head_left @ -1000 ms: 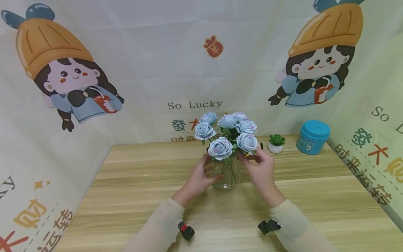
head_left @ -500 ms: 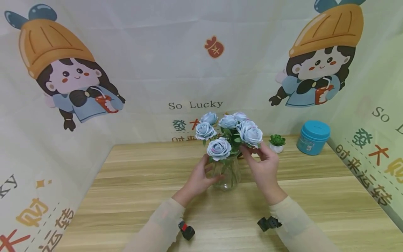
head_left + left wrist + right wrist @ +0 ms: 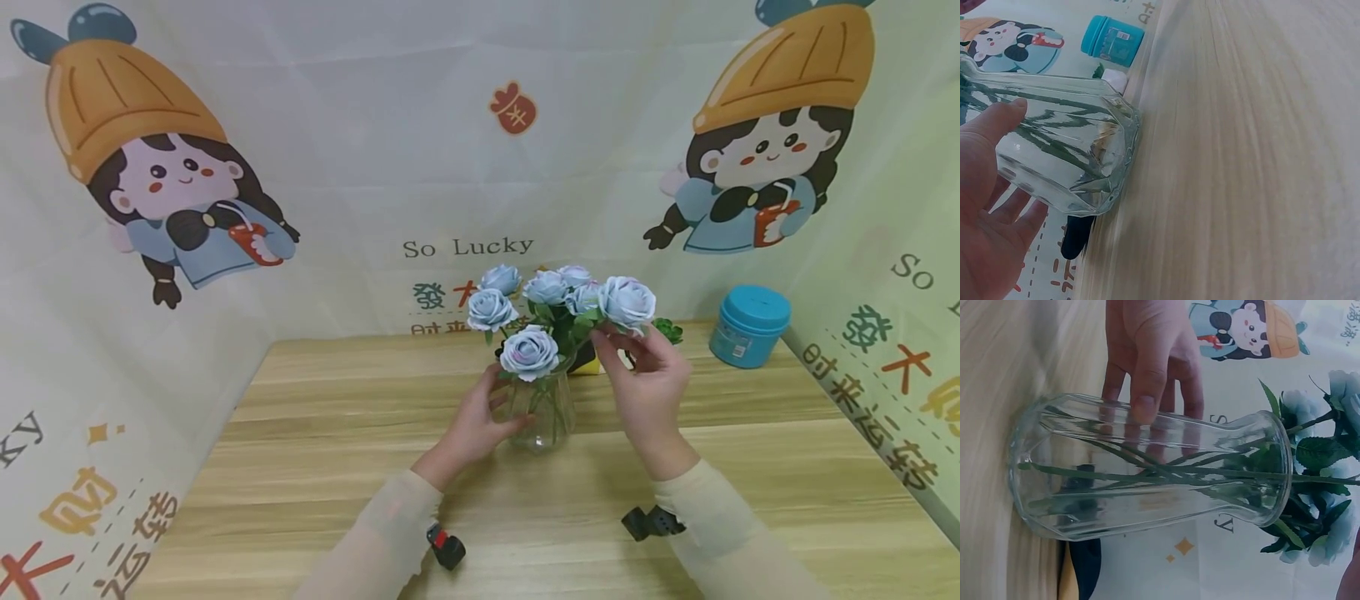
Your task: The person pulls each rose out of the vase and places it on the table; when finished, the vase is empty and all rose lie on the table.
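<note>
A clear glass vase (image 3: 542, 429) stands upright on the table, with the green stems (image 3: 1179, 474) of several pale blue roses inside it. My left hand (image 3: 471, 429) grips the vase from the left. Its thumb (image 3: 1145, 407) lies on the near side and its fingers pass behind the glass. To the right of the vase mouth, my right hand (image 3: 651, 387) pinches one blue rose (image 3: 627, 302) just beneath the bloom. This rose leans outward from the others, and its stem is partly hidden by leaves and fingers. Another large rose (image 3: 529, 352) hangs over the front of the vase rim.
A blue lidded tub (image 3: 750, 327) stands at the back right of the wooden table (image 3: 337, 433). Beside it, a small potted succulent (image 3: 667, 331) is mostly hidden behind my right hand. A black and yellow object (image 3: 588, 363) lies behind the vase. Printed cloth hangs around the back and sides.
My right hand has moved right and slightly up, drawing the pinched rose outward from the bunch. It now covers much of the succulent. My left hand and the vase have stayed in place.
</note>
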{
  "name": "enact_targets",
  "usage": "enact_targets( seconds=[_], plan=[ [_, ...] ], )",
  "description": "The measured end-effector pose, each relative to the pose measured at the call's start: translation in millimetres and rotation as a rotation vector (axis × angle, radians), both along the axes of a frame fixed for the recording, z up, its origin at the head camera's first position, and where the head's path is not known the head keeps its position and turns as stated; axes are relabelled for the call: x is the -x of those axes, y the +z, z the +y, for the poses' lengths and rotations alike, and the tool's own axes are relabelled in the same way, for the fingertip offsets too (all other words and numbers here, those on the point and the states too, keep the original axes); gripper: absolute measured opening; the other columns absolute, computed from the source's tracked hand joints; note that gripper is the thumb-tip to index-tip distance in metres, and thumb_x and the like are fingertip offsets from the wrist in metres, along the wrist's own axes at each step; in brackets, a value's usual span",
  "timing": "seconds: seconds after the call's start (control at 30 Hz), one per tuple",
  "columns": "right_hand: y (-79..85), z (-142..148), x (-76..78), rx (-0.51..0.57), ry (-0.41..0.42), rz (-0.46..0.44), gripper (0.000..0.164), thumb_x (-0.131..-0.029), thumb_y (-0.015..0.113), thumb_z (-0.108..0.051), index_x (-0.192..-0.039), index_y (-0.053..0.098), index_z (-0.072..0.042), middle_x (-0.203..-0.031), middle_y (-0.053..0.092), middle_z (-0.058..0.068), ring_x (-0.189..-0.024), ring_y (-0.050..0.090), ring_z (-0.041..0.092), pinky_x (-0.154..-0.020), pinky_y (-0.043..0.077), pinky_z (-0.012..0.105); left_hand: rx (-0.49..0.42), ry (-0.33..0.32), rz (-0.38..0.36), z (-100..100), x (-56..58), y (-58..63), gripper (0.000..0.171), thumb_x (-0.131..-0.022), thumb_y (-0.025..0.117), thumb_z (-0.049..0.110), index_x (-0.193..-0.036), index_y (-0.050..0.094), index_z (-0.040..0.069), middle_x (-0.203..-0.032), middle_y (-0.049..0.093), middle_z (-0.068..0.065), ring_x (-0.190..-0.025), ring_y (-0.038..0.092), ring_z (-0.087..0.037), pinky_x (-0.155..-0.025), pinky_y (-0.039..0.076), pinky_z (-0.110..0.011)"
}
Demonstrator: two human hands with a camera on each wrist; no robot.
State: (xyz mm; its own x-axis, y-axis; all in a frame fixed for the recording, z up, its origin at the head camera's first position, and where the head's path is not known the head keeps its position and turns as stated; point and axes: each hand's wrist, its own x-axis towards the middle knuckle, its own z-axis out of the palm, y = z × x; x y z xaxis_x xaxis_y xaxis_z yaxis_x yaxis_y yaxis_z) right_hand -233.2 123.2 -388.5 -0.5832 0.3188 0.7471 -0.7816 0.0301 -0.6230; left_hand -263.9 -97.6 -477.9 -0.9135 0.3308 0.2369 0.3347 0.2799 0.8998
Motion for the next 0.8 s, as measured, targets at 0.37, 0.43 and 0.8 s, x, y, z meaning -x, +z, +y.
enact_targets(
  seconds=[0.37, 0.43, 0.8],
  plan=[
    [21.8, 10, -6.0, 0.021, -0.025, 0.043, 0.029, -0.087, 0.078, 0.005, -0.114, 0.07, 0.015, -0.112, 0.078, -0.001, -0.092, 0.074, 0.009, -0.092, 0.062, 0.022, 0.006, 0.005, -0.003, 1, 1.3, 0.2, 0.087, -0.083, 0.086, 0.008, -0.154, 0.036, 0.004, -0.152, 0.048, -0.022, -0.141, 0.05, -0.041, -0.117, 0.048, -0.051],
    [27.0, 11, -8.0, 0.038, -0.016, 0.057, 0.029, -0.087, 0.078, 0.005, -0.113, 0.071, 0.014, -0.111, 0.078, 0.001, -0.092, 0.075, 0.01, -0.091, 0.063, 0.022, 0.0, 0.003, -0.004, 1, 1.1, 0.4, 0.087, -0.083, 0.086, 0.008, -0.154, 0.035, 0.004, -0.152, 0.048, -0.022, -0.141, 0.05, -0.041, -0.117, 0.047, -0.052],
    [49.1, 19, -16.2, 0.129, 0.047, 0.159, 0.028, -0.084, 0.078, 0.01, -0.11, 0.071, 0.015, -0.107, 0.079, 0.01, -0.091, 0.078, 0.016, -0.087, 0.065, 0.025, -0.003, 0.003, -0.007, 0, -0.6, 1.3, 0.085, -0.084, 0.085, 0.008, -0.154, 0.036, 0.004, -0.151, 0.049, -0.023, -0.14, 0.05, -0.042, -0.117, 0.047, -0.052]
  ],
)
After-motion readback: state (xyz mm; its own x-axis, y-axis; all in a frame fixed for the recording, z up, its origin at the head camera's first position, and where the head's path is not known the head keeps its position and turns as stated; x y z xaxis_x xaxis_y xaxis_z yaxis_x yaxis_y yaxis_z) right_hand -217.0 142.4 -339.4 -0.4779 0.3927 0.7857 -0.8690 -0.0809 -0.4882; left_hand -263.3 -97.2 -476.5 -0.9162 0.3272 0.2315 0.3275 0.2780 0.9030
